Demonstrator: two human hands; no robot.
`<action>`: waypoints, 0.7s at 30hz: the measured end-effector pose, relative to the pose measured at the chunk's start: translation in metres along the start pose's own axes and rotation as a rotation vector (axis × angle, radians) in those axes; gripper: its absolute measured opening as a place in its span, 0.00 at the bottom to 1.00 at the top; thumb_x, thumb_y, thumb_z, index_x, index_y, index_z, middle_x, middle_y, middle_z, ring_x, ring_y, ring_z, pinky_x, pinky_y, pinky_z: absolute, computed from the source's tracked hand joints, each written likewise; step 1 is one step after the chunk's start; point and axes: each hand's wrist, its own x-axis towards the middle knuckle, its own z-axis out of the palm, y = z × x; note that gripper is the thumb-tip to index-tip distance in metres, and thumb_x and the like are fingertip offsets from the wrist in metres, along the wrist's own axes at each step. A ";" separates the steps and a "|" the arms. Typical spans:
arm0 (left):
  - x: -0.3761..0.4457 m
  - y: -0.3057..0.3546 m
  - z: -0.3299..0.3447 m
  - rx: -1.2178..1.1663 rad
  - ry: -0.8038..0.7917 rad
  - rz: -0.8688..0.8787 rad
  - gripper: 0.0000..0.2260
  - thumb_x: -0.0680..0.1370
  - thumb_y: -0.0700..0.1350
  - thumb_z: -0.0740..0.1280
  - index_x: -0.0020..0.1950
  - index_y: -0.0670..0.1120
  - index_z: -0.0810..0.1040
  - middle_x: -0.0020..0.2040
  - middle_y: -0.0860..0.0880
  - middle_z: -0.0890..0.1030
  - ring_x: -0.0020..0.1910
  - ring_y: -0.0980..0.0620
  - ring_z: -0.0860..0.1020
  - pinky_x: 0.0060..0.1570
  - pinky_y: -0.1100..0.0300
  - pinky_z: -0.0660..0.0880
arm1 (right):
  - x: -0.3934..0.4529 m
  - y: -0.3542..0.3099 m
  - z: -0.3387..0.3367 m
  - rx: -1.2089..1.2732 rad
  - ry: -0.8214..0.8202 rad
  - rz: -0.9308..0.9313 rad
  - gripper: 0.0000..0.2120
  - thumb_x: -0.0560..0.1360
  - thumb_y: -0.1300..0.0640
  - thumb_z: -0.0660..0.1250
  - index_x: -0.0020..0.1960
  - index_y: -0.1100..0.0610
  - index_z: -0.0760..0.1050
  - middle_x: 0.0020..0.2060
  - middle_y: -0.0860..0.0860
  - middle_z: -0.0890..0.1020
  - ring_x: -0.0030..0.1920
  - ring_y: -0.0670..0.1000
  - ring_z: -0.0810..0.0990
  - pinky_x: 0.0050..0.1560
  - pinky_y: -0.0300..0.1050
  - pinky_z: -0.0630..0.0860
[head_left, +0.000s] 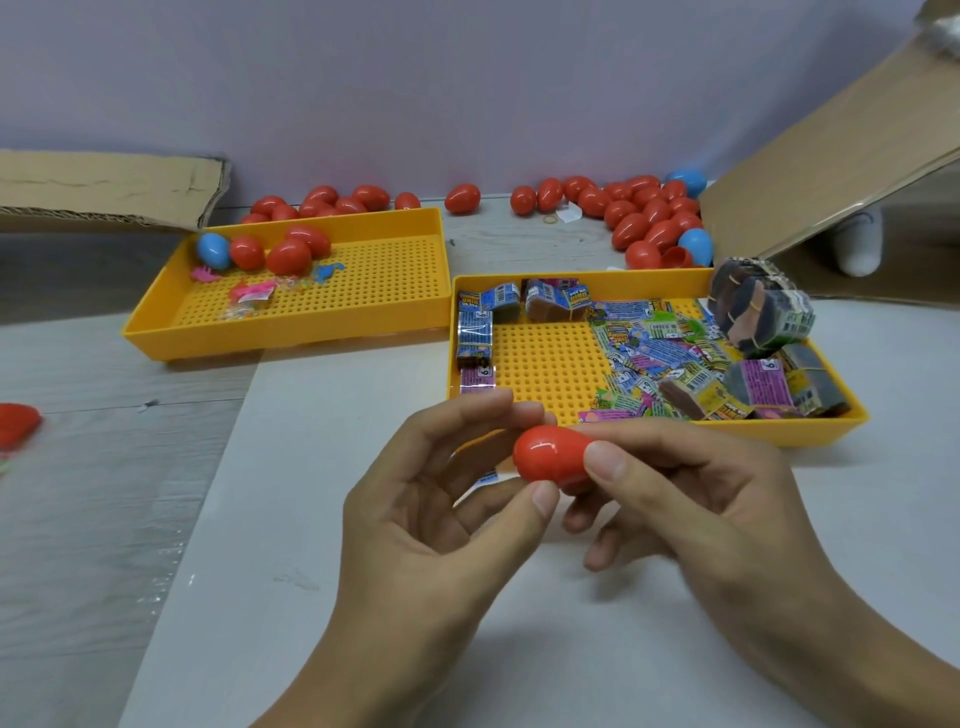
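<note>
Egg: red egg (550, 460) held over the bench (363, 649), just before the leaflet tray (675, 432).
Left hand (415, 519): fingers and thumb pinch its left end.
Right hand (701, 509): fingers curl round its right end.

In front of the leaflet tray (823, 428): bare white board (260, 571), wide open around my left hand (431, 499) and right hand (701, 499), both gripping the red egg (545, 457).
Left of it, further back: the toy tray (156, 332); its wall blocks a low sweep.
Behind it: loose eggs (644, 218) crowd the tabletop (519, 244).
Its far right corner: a banded bundle stack (758, 306) stands high, under a slanting cardboard flap (831, 156).
Inside it: bare floor between leaflet piles (660, 353).
</note>
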 end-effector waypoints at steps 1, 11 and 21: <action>0.000 0.000 0.000 0.008 0.004 -0.009 0.18 0.68 0.39 0.74 0.58 0.48 0.82 0.56 0.45 0.84 0.57 0.44 0.83 0.50 0.61 0.80 | 0.000 0.000 0.000 0.007 -0.002 -0.003 0.11 0.70 0.56 0.71 0.50 0.58 0.85 0.36 0.58 0.84 0.33 0.54 0.83 0.27 0.44 0.79; -0.001 0.002 0.002 0.200 0.123 0.117 0.13 0.68 0.43 0.76 0.51 0.50 0.84 0.49 0.46 0.85 0.51 0.46 0.84 0.47 0.63 0.80 | 0.015 -0.004 -0.029 -0.951 0.186 -0.527 0.18 0.70 0.41 0.72 0.49 0.55 0.84 0.36 0.48 0.79 0.38 0.47 0.74 0.41 0.37 0.71; -0.001 0.001 0.001 0.128 0.112 0.051 0.11 0.68 0.43 0.73 0.50 0.50 0.84 0.51 0.47 0.82 0.50 0.41 0.84 0.46 0.57 0.82 | 0.023 0.001 -0.035 -1.083 0.103 -0.315 0.05 0.67 0.47 0.72 0.41 0.45 0.83 0.48 0.43 0.79 0.52 0.51 0.70 0.55 0.48 0.66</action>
